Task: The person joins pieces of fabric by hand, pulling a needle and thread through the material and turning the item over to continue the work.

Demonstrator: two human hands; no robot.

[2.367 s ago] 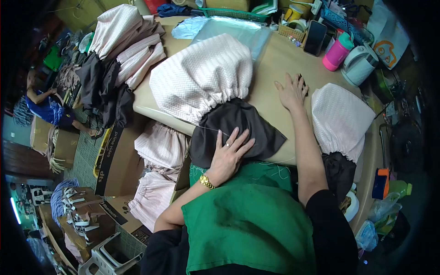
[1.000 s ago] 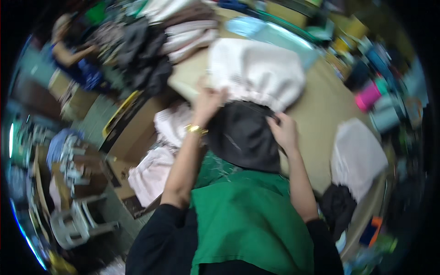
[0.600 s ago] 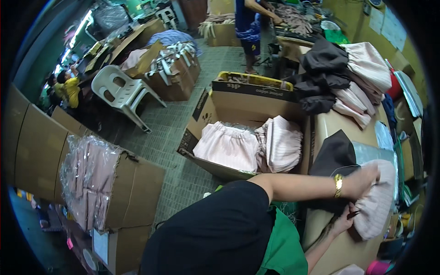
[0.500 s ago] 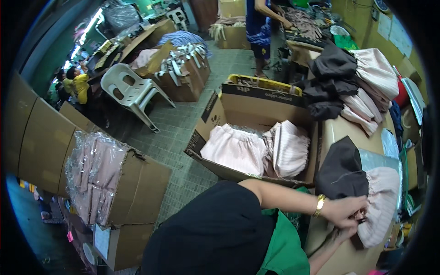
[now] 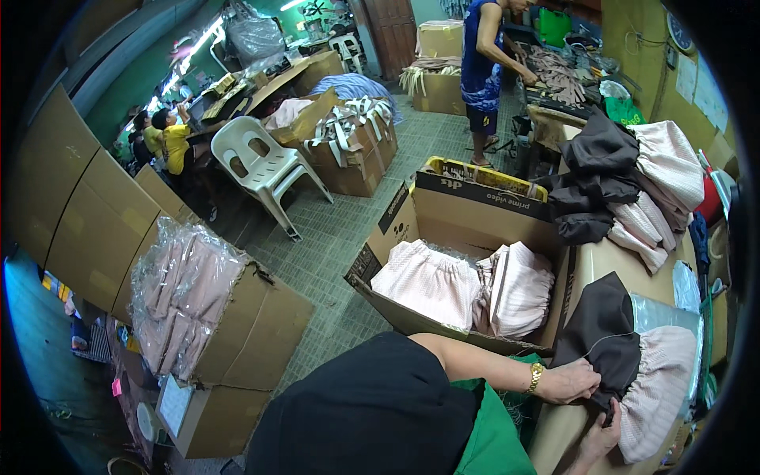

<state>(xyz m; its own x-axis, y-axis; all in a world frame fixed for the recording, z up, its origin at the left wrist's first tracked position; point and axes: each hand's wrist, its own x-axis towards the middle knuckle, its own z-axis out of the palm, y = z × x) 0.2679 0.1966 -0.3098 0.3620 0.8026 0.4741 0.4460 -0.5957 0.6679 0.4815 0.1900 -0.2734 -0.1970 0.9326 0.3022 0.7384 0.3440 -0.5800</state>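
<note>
Pale-lettered carton (image 5: 455, 226); left hand (image 5: 570, 381), right hand (image 5: 602, 434) on dark cloth (image 5: 599, 317)

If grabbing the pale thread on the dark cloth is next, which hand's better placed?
Probably the left hand: it's at the dark cloth, nearer the pale thread. The right hand sits farther off, by the gathered pale fabric.
</note>
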